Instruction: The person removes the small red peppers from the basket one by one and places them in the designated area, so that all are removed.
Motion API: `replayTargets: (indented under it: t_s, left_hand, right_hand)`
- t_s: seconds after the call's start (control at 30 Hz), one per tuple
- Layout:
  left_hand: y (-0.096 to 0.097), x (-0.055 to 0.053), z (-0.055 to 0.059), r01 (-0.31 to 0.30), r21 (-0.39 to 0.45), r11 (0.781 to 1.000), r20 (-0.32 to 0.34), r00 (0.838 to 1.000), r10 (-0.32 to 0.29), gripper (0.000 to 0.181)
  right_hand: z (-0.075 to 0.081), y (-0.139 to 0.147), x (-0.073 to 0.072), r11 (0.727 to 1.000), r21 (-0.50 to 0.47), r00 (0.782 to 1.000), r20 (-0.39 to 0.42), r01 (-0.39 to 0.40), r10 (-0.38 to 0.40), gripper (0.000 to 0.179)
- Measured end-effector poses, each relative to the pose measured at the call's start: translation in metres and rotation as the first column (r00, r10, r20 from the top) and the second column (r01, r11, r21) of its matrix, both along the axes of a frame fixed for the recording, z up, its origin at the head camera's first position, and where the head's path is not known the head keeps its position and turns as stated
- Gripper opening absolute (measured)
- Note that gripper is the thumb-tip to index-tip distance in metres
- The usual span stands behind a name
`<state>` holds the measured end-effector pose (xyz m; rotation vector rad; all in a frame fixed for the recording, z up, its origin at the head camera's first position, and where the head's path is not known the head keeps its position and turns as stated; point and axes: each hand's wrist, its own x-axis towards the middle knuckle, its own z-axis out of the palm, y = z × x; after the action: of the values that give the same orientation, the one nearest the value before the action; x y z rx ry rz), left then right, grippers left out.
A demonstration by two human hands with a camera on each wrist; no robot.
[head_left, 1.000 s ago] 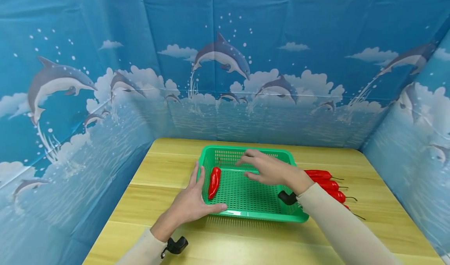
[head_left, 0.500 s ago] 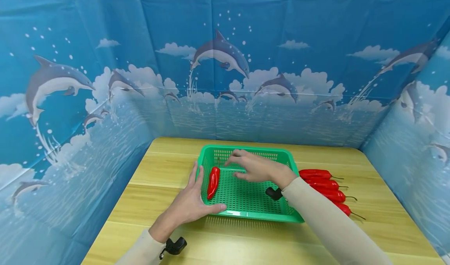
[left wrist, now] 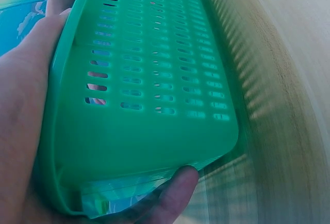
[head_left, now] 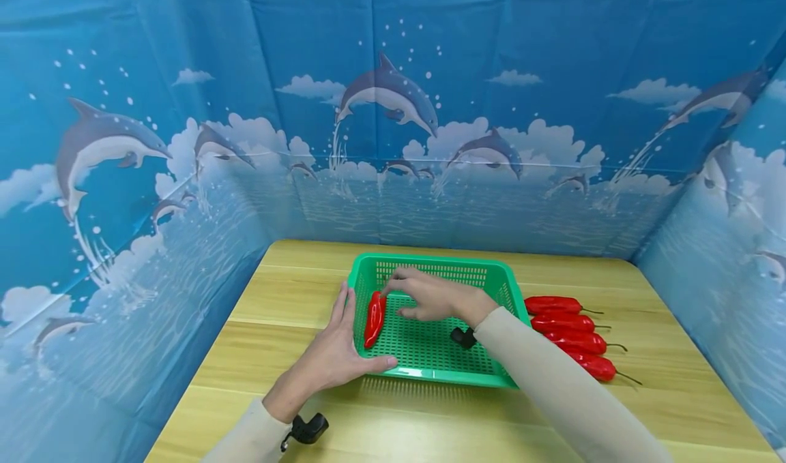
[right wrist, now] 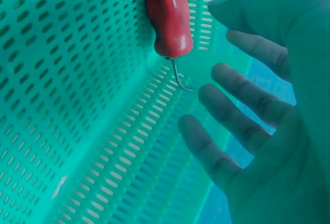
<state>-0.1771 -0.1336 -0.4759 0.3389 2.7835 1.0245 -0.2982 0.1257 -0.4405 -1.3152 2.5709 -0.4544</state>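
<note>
A green plastic basket [head_left: 442, 378] with slotted walls stands on the table. One red chili pepper [head_left: 375, 320] lies along its left end, its thin stem [right wrist: 178, 77] showing in the right wrist view. My left hand [head_left: 331, 354] rests at the front left corner, fingers straight along the left side and thumb [head_left: 379, 363] on the front rim. In the left wrist view a fingertip [left wrist: 181, 185] touches the basket's outside. My right hand [head_left: 430, 295] is over the basket's inside, fingers apart and slightly bent, close to the pepper's stem end. Nothing is between its fingers.
Several more red chili peppers [head_left: 568, 341] lie in a column on the table [head_left: 663, 326] to the basket's right, stems pointing right. A blue dolphin-print curtain [head_left: 393, 204] surrounds the table at the back and sides.
My right hand has moved left inside the basket to the pepper's stem end. The left hand, the basket and the pepper have stayed in place.
</note>
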Motion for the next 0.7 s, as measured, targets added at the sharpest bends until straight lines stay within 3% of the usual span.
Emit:
replayTargets:
  t_s: [0.47, 0.7]
  left_hand:
    - [-0.003, 0.001, -0.001, 0.002, 0.002, 1.000, -0.021, 1.000, -0.002, 0.153]
    - [-0.002, 0.000, -0.002, 0.006, 0.009, 1.000, -0.023, 1.000, -0.006, 0.150]
  right_hand:
    - [-0.008, -0.023, -0.005, 0.997, 0.060, 0.999, 0.025, -0.042, 0.041, 0.055]
    - [-0.013, -0.028, -0.006, 0.991, 0.121, 0.999, -0.003, -0.052, 0.053, 0.059]
